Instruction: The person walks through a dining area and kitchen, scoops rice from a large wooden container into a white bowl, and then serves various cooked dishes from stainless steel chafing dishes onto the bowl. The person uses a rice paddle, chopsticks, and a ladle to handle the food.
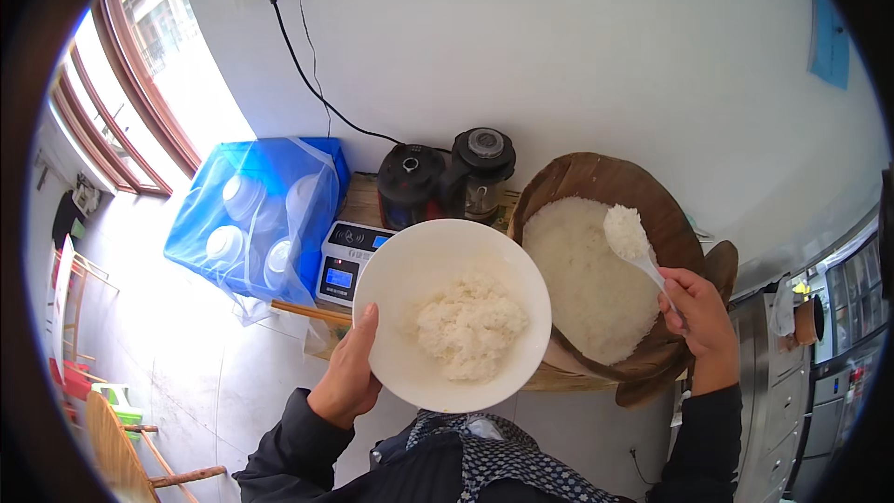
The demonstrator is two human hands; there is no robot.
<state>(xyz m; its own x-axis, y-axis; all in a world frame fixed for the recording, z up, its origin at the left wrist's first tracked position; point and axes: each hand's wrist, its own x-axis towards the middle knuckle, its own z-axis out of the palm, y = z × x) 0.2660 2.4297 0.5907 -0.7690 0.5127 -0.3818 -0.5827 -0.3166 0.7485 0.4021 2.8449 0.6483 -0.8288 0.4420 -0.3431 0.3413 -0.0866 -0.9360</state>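
My left hand (353, 370) grips the left rim of a large white bowl (391, 279), thumb on the upper side and fingers hidden beneath. Cooked rice (471, 328) lies heaped inside it. To the right, my right hand (702, 311) is closed on the handle of a white spoon (654, 271). A mound of rice (625, 230) fills the spoon's head, which is over a wooden tub (663, 202). A broad layer of cooked rice (587, 279) covers the tub's inside. The bowl hides part of the tub's left edge.
A black electric kettle (412, 181) and a glass jug with black lid (483, 175) stand behind the bowl. Left of them are a digital payment scale (342, 262) and a blue crate (328, 154) of white bowls under plastic. A wooden stool (115, 447) stands lower left.
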